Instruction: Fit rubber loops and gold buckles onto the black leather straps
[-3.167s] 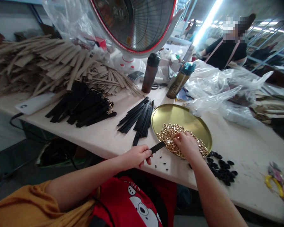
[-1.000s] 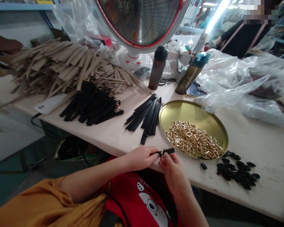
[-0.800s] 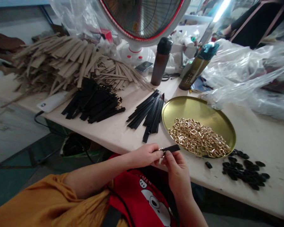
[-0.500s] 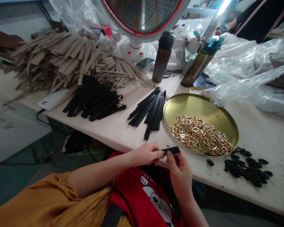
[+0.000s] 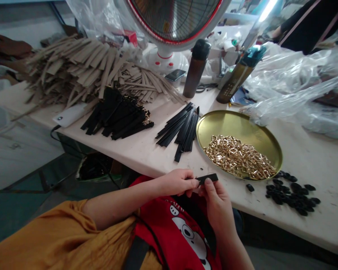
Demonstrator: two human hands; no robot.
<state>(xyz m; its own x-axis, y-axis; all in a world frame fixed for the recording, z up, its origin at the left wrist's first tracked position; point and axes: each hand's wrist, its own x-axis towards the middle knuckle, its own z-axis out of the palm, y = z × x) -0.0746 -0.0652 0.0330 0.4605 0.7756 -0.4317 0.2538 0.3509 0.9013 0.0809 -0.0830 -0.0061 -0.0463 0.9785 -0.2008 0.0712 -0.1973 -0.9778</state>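
Observation:
At the table's front edge, a short black strap (image 5: 209,178) is pinched between both hands. My left hand (image 5: 183,182) is closed on its left end, where a small bit of gold metal shows by the fingers. My right hand (image 5: 217,198) grips the strap from below, thumb on top. Just beyond lies a round gold tray (image 5: 239,122) with a heap of gold buckles (image 5: 239,156). Left of it are loose black straps (image 5: 183,127) and a pile of black straps with gold buckles (image 5: 119,118). Small black loops (image 5: 294,195) lie to the right.
A big heap of beige strips (image 5: 73,67) covers the back left, near a white corded device (image 5: 69,115). Behind stand a fan (image 5: 165,60), a dark bottle (image 5: 195,71) and a tilted bottle (image 5: 238,77). Clear plastic bags (image 5: 298,86) fill the back right.
The view has shifted slightly, so the table things appear a little displaced. Both hands keep their hold on the strap, with hardly any change in grip.

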